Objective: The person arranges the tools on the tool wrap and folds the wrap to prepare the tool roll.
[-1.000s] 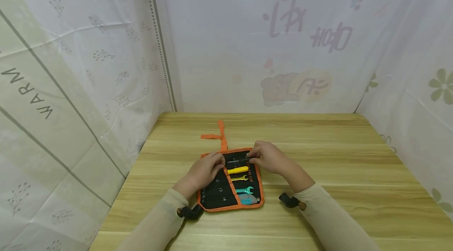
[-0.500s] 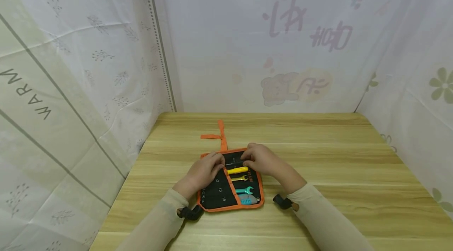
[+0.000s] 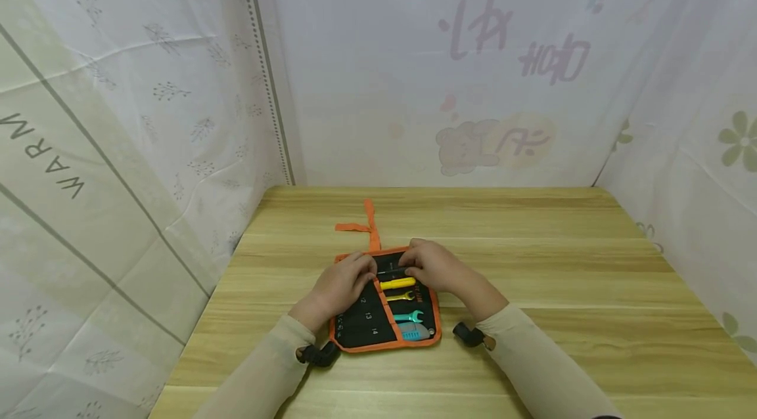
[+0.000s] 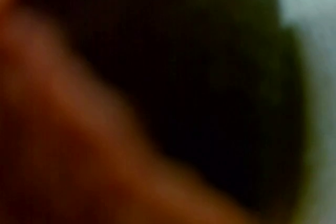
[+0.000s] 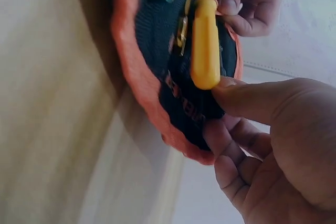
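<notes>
A black tool roll point(image 3: 361, 333) with orange edging lies spread on the table. At its upper pocket my left hand point(image 3: 338, 286) pinches the orange pocket edge. Between thumb and fingers my right hand point(image 3: 436, 268) holds a slim dark-handled tool point(image 3: 390, 272), its front end at the pocket mouth by the left fingertips. Just below it, a yellow screwdriver handle point(image 3: 398, 284) sticks out of its slot; in the right wrist view this yellow handle point(image 5: 205, 45) overlaps the dark tool. Further down sit a yellow wrench point(image 3: 401, 297), a teal wrench point(image 3: 410, 317) and a grey-blue utility knife point(image 3: 415, 332).
Orange tie straps point(image 3: 370, 225) extend from the roll's far edge. The wood-grain table point(image 3: 532, 228) ends at patterned cloth walls point(image 3: 426, 110). The left wrist view is only blurred skin point(image 4: 79, 129) and a dark shape.
My right hand has moved left with the dark tool, toward the pocket, and its thin metal shaft no longer shows as it did. The left hand has stayed at the pocket edge.
</notes>
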A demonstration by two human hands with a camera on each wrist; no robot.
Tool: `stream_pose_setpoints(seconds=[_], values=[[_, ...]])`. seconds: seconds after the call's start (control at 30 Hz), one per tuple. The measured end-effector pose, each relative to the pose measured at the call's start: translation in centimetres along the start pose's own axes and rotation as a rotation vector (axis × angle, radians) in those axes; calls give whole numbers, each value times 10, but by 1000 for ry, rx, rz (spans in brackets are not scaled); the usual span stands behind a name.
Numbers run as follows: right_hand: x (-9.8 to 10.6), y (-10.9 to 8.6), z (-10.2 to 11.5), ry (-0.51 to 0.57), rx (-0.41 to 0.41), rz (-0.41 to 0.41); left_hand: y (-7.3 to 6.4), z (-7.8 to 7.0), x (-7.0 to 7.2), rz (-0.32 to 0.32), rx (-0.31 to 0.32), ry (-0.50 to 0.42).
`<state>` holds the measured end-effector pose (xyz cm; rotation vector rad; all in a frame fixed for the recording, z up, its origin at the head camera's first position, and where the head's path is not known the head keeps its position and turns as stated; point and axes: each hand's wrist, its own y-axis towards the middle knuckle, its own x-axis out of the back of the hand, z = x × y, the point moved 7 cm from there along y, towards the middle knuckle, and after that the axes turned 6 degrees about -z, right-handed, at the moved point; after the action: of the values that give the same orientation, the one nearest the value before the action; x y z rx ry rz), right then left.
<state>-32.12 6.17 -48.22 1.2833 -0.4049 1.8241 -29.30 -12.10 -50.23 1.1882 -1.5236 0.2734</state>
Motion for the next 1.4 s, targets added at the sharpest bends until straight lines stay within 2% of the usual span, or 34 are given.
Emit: stream_pose_setpoints(seconds=[0.37,0.63,0.93,1.4], values=[[-1,5,5,11,33,11,1,-3,4,-12,-12,23],[-4,10,26,29,66,38,2,-9,6,-54,-65,55],[-10,14,27,39,28,49,1,-8,5,-44,-47,42],[-20,14,17,118,-32,43,-1,-6,1,-29,-11,33]])
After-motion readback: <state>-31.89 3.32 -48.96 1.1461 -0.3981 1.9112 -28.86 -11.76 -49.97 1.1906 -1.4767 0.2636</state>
